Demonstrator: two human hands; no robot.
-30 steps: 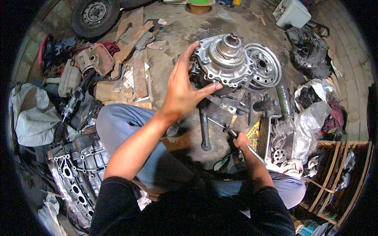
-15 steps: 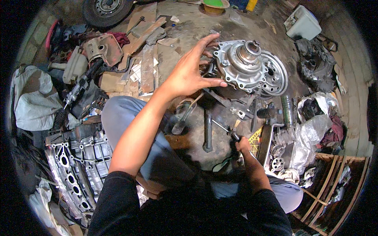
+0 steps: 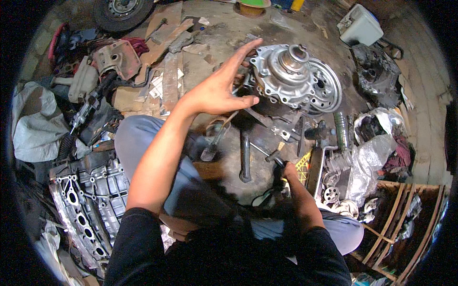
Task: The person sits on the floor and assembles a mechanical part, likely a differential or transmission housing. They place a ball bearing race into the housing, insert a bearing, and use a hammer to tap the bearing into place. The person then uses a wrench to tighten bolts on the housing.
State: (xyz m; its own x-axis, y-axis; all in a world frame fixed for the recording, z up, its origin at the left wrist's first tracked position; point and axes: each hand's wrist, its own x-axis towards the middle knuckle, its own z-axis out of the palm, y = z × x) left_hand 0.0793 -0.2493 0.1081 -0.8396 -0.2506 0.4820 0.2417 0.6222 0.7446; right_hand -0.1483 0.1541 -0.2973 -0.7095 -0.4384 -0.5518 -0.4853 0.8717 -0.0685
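My left hand [image 3: 222,90] spans the left side of a round silver gear housing [image 3: 281,74] with a bolt-hole flange. Its thumb lies along the lower edge and its index finger reaches up to the top edge. The other fingers curl behind the flange, partly hidden. A short shaft sticks up from the housing's centre. Lower and to the right, my right hand [image 3: 290,170] is closed round the dark handle of what looks like a screwdriver [image 3: 261,149]. The tool's long metal shaft points up and left, near a dark metal bar [image 3: 245,157] on the floor.
Behind the housing lies a steel wheel rim [image 3: 329,86]. To the left are an engine block part [image 3: 95,195] and a white plastic tank [image 3: 81,81]. At the right sit a yellow perforated piece [image 3: 303,167], a small pulley [image 3: 331,194] and a dark casing [image 3: 374,74].
The whole scene has shifted slightly left and up in the view. Both hands keep their holds, and the housing shows no clear movement against the floor.
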